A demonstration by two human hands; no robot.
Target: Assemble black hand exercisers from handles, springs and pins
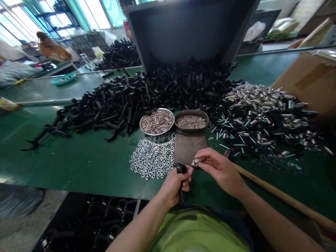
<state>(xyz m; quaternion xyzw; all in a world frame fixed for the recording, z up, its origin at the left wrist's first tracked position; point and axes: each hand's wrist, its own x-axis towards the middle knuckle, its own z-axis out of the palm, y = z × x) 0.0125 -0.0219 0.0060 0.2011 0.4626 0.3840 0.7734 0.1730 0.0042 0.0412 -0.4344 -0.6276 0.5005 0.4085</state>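
Observation:
My left hand point(176, 184) is closed around a black plastic handle part point(181, 169), held upright near the table's front edge. My right hand point(219, 168) pinches a small silver metal piece point(196, 161) right beside the top of the black part. Both hands hover over a dark square pad point(189, 147). Left of the pad lies a spread of silver washers point(152, 157). Behind it stand a round tray of small metal pins point(156, 121) and an oval tray of tiny metal parts point(191, 121).
A big heap of black plastic parts point(147, 94) spills from a dark bin point(189, 31) on the green table point(78, 164). Silver sleeves and screws point(262, 105) lie at right, beside a cardboard box point(309, 80). A wooden stick point(283, 197) lies near my right arm. Another person is far left.

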